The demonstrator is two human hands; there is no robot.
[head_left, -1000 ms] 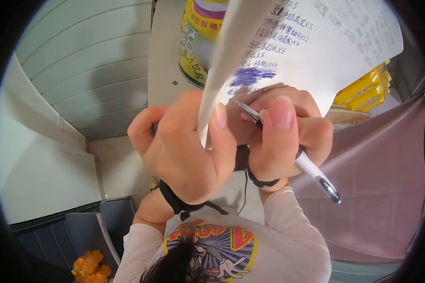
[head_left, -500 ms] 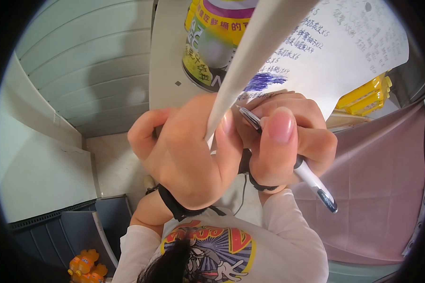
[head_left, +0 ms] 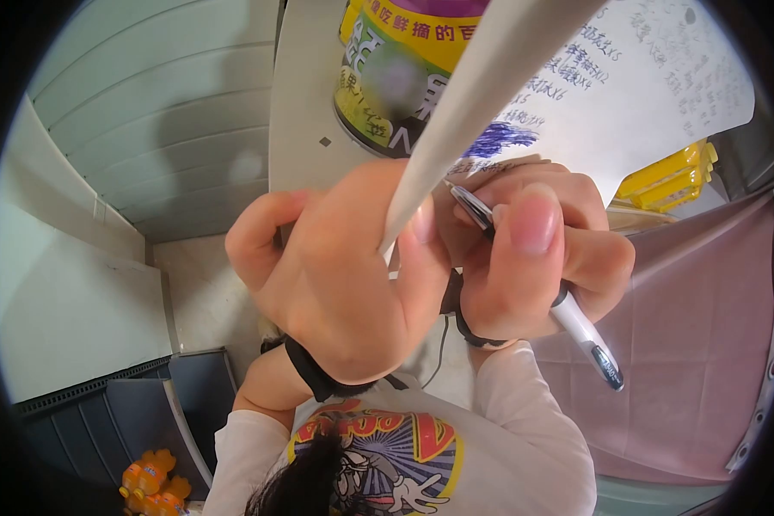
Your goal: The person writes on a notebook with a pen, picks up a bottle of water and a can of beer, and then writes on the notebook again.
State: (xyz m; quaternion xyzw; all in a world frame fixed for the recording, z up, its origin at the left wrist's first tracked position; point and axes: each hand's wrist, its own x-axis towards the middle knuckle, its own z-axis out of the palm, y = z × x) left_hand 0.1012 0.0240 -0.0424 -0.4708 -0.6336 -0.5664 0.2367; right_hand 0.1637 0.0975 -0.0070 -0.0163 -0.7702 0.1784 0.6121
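My left hand (head_left: 340, 275) is closed, thumb and fingers pinching the curled near edge of a sheet of paper (head_left: 645, 112). That edge rises toward me as a pale band across the view. Rows of handwritten Chinese characters and a patch of blue scribble cover the sheet. In my right hand (head_left: 533, 254), fingers wrap round a white pen (head_left: 583, 328) with a dark grip. Its silver tip points up and left, close to the lowest written line, while its clip end sticks out below. The two hands sit side by side, overlapping the paper's lower part.
Behind the paper stands a large yellow, green and purple labelled container (head_left: 387, 82) on a pale table (head_left: 305, 163). Yellow bottles (head_left: 671, 176) lie at the right above a pink cloth (head_left: 688, 335). Orange bottles (head_left: 155, 482) are low at the left, beside dark panels (head_left: 138, 430).
The right hand and pen have shifted slightly to the right, along with the paper. The left hand keeps its pinch on the sheet's edge.
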